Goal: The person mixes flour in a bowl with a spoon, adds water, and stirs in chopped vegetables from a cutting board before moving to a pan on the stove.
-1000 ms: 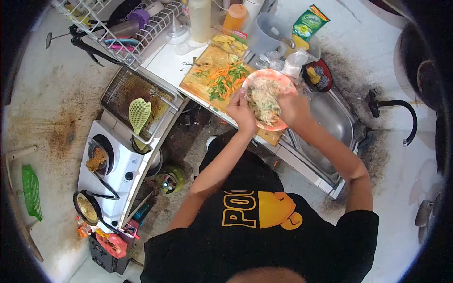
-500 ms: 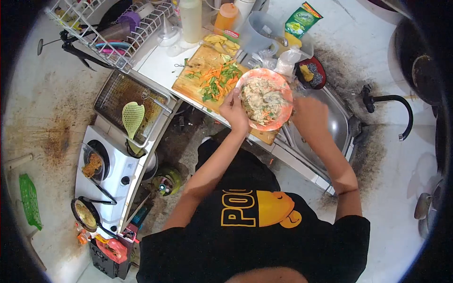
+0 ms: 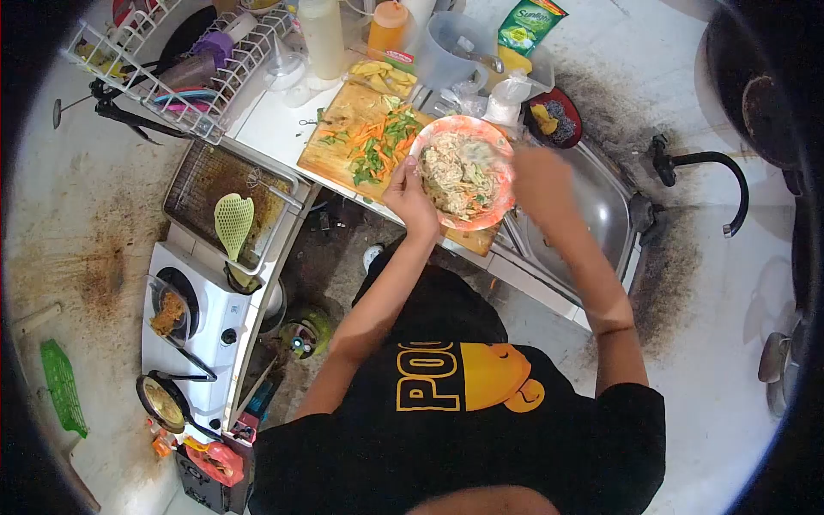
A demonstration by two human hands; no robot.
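My left hand grips the left rim of an orange-edged bowl, thumb on the rim. A pale mixture with orange and green bits lies in the bowl. Over the bowl's right side is my right hand, fingers curled round what looks like a utensil, blurred by motion at the mixture. Behind the bowl, a wooden cutting board bears sliced carrots and greens, with yellow slices at its top edge.
A metal sink and black faucet are at right. Bottles, a clear pitcher and a dish rack stand behind. At left are a grill tray, a slotted spatula and a stove with a pan.
The bowl and both hands appear a little further left in view, along with the counter. My right hand has shifted up along the bowl, and the mixture's surface has changed shape.
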